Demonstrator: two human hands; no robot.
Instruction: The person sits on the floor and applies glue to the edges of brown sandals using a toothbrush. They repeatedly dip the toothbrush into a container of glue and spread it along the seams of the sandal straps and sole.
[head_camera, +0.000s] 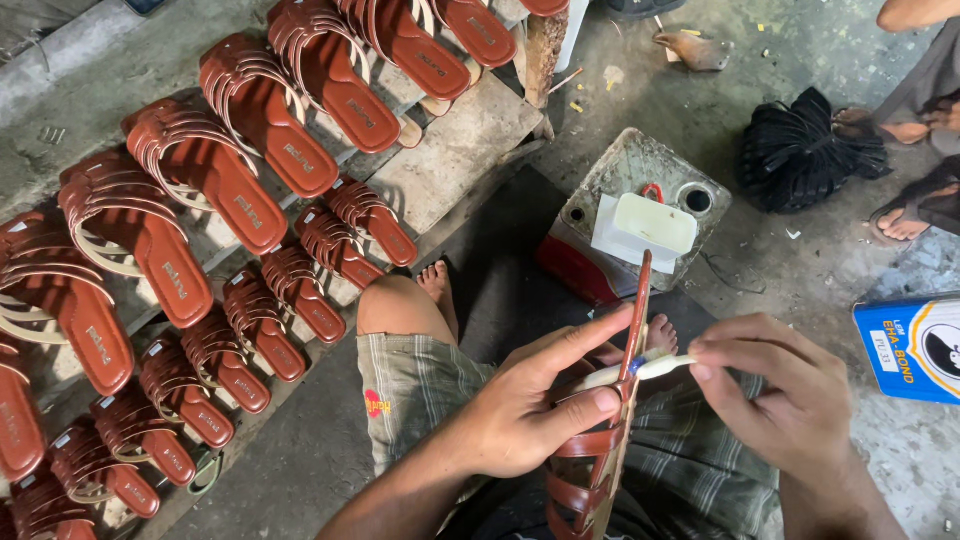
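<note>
My left hand (535, 405) grips a brown strappy sandal (600, 440) held on edge over my lap, thumb across its straps and fingers behind the sole. My right hand (775, 385) pinches a pale, glue-coated brush or stick (655, 368) whose tip touches the sandal's sole edge near a blue mark. Just beyond the sandal's tip stands a grimy metal can (640, 200) with a whitish block on its lid.
Rows of finished brown sandals (230, 190) lie on wooden boards at the left, large ones above small ones. A black bundle of straps (800, 150) and another person's feet (905, 225) are at the upper right. A blue tin (910, 345) sits at the right edge.
</note>
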